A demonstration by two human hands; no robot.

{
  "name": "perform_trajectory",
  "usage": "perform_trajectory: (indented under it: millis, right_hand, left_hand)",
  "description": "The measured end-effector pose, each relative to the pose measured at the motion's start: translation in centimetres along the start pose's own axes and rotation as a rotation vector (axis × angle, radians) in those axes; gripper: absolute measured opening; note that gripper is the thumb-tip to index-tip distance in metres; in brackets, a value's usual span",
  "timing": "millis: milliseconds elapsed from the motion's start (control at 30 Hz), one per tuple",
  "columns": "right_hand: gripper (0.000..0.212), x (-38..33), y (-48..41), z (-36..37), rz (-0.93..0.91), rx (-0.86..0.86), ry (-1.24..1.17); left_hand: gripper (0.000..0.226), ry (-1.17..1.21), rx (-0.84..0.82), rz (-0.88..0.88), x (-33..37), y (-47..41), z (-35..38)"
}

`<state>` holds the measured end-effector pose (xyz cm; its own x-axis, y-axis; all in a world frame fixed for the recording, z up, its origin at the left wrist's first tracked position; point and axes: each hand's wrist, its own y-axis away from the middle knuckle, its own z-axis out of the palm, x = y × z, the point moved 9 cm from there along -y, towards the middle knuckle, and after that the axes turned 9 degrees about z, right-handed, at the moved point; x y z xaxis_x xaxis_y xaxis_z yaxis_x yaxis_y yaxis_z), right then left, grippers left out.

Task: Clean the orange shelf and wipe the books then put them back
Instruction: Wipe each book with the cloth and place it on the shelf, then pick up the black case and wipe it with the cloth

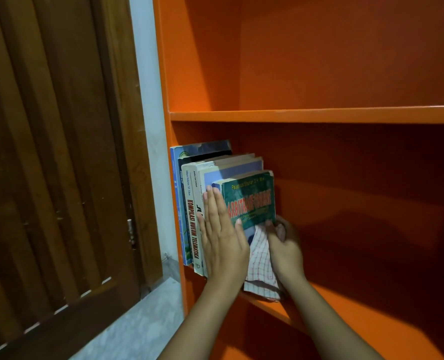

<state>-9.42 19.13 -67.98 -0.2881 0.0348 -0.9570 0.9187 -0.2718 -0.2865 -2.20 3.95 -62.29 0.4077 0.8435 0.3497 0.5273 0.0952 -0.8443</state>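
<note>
Several books stand upright at the left end of the orange shelf. The rightmost is a green book with a red title. My left hand lies flat, fingers together, against the spines and the green book's front edge. My right hand grips the green book's lower right corner and also holds a red-checked white cloth, which hangs between the two hands down to the shelf board.
The upper orange shelf holds nothing in view. A dark wooden door stands to the left, beyond a strip of white wall. Grey tiled floor shows below.
</note>
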Motion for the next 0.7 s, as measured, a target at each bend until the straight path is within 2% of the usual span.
perform_trajectory:
  millis: [67, 167, 300, 533, 633, 700]
  right_hand:
    - [0.006, 0.0, 0.3, -0.5, 0.03, 0.011, 0.032]
    - [0.028, -0.4, 0.8, -1.9, 0.106, 0.065, 0.103]
    - [0.03, -2.3, 1.6, -3.7, 0.111, 0.107, 0.176]
    - [0.026, -9.2, 4.1, -4.5, -0.046, 0.073, 0.291]
    - [0.018, -12.0, 5.5, -3.5, -0.113, 0.053, 0.315]
    - [0.021, -13.4, 6.5, -1.9, -0.152, 0.011, 0.336]
  left_hand:
    - [0.077, 0.003, -0.02, -0.002, 0.1, 0.0, -0.3]
    - [0.077, 0.054, -0.06, -0.016, 0.5, -0.1, -0.9]
    - [0.074, 0.086, -0.116, -0.037, 0.9, -0.3, -1.8]
    - [0.058, 0.111, -0.189, -0.061, 0.6, -1.0, -5.0]
    - [0.046, 0.096, -0.189, -0.026, 0.0, -1.3, -8.0]
    - [0.037, 0.072, -0.194, -0.012, -1.0, -1.3, -10.4]
